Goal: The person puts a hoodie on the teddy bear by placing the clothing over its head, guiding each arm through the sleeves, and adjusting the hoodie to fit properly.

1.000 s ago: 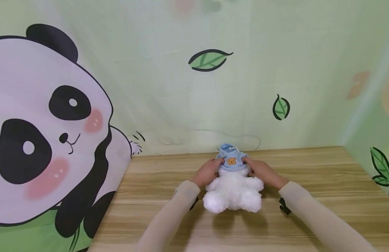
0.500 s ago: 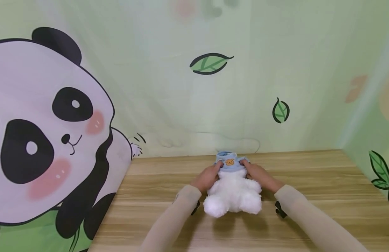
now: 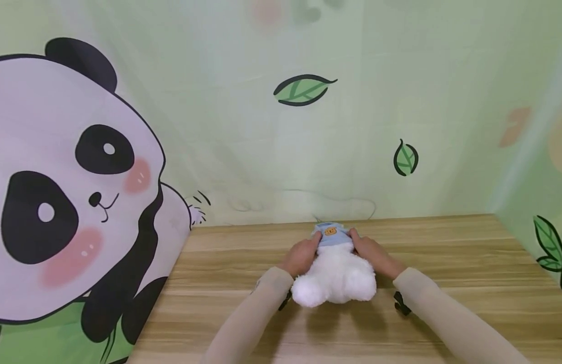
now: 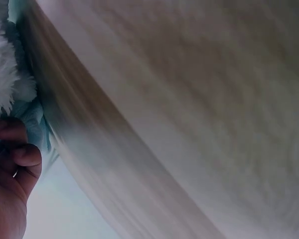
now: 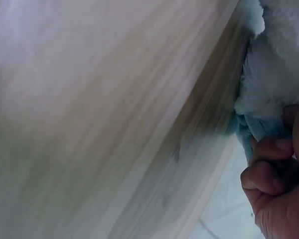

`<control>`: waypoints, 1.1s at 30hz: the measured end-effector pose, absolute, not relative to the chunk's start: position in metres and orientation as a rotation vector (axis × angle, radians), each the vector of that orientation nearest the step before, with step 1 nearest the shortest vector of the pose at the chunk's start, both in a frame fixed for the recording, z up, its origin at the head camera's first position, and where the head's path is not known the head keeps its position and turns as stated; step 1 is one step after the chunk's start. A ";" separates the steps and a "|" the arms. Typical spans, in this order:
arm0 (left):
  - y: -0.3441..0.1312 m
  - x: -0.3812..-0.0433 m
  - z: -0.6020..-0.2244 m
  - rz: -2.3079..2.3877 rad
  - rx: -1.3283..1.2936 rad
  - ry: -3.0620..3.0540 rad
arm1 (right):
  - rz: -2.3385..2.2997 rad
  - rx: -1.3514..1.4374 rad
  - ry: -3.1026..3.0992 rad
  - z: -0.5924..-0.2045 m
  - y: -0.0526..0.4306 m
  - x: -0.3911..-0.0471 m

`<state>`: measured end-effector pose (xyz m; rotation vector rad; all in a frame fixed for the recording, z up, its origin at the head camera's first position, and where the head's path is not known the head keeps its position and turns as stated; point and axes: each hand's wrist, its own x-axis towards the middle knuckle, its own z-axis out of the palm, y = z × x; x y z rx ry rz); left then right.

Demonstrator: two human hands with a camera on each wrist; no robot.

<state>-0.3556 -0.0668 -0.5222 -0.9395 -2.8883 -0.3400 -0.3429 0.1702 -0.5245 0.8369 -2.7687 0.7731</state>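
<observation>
A fluffy white plush toy (image 3: 337, 275) is held with its rounded legs toward me in the head view. Around its far end sits a small light-blue shirt (image 3: 337, 239) with an orange animal-face patch; the toy's head is not visible. My left hand (image 3: 301, 255) pinches the shirt's left side, and my right hand (image 3: 374, 253) grips its right side. In the left wrist view, curled fingers (image 4: 20, 149) lie against blue cloth (image 4: 35, 122) below white fur. The right wrist view has curled fingers (image 5: 264, 169) at the blue cloth (image 5: 259, 128) too.
The toy is over a wood-grain table (image 3: 226, 263). Behind the table hangs a pale green backdrop (image 3: 217, 126) with printed leaves and a large panda (image 3: 117, 202) at left. A thin cord-like line (image 3: 354, 198) runs along the backdrop's lower part.
The shirt's far end has tipped down and away, so its neck opening no longer shows. Both hands keep their hold, and the toy's legs now face me more directly.
</observation>
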 end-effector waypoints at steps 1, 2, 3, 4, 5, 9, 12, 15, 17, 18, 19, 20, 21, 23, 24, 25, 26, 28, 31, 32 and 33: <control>-0.066 -0.355 -0.522 -0.332 -0.932 -2.895 | 0.772 0.821 -2.767 -0.525 0.170 -0.342; -0.065 -0.355 -0.523 -0.332 -0.925 -2.898 | 0.764 0.802 -2.764 -0.525 0.169 -0.341; -0.064 -0.354 -0.523 -0.330 -0.915 -2.901 | 0.753 0.780 -2.763 -0.525 0.168 -0.340; -0.063 -0.354 -0.523 -0.334 -0.902 -2.902 | 0.750 0.751 -2.768 -0.525 0.167 -0.339; -0.063 -0.354 -0.524 -0.338 -0.885 -2.898 | 0.745 0.719 -2.771 -0.526 0.166 -0.338; -0.061 -0.351 -0.528 -0.365 -0.824 -2.860 | 0.723 0.596 -2.792 -0.528 0.163 -0.335; -0.062 -0.351 -0.530 -0.461 -0.784 -2.797 | 0.725 0.552 -2.791 -0.529 0.163 -0.334; -0.067 -0.353 -0.528 -0.685 -0.769 -2.747 | 0.766 0.608 -2.772 -0.529 0.168 -0.336; -0.071 -0.354 -0.523 -0.863 -0.779 -2.748 | 0.842 0.688 -2.766 -0.526 0.176 -0.337; -0.073 -0.354 -0.520 -0.941 -0.799 -2.759 | 0.905 0.724 -2.774 -0.524 0.180 -0.338; -0.075 -0.353 -0.518 -1.011 -0.816 -2.779 | 0.969 0.753 -2.787 -0.523 0.184 -0.337; -0.077 -0.352 -0.515 -1.057 -0.827 -2.804 | 1.037 0.769 -2.804 -0.521 0.188 -0.337; -0.078 -0.351 -0.512 -1.080 -0.837 -2.830 | 1.106 0.772 -2.821 -0.519 0.192 -0.336; -0.081 -0.348 -0.507 -1.083 -0.839 -2.866 | 1.193 0.753 -2.854 -0.514 0.197 -0.334; -0.081 -0.346 -0.504 -1.065 -0.834 -2.877 | 1.180 0.727 -2.866 -0.512 0.198 -0.332; -0.081 -0.344 -0.502 -1.024 -0.826 -2.881 | 1.156 0.707 -2.869 -0.509 0.198 -0.330; -0.080 -0.342 -0.501 -0.982 -0.814 -2.877 | 1.115 0.682 -2.869 -0.506 0.197 -0.328; -0.077 -0.337 -0.498 -0.914 -0.812 -2.845 | 1.013 0.641 -2.848 -0.500 0.193 -0.322; -0.070 -0.332 -0.498 -0.812 -0.857 -2.768 | 0.910 0.648 -2.790 -0.494 0.185 -0.314; -0.068 -0.330 -0.498 -0.783 -0.875 -2.739 | 0.892 0.658 -2.774 -0.492 0.183 -0.312; -0.066 -0.330 -0.500 -0.756 -0.897 -2.708 | 0.883 0.668 -2.760 -0.491 0.180 -0.310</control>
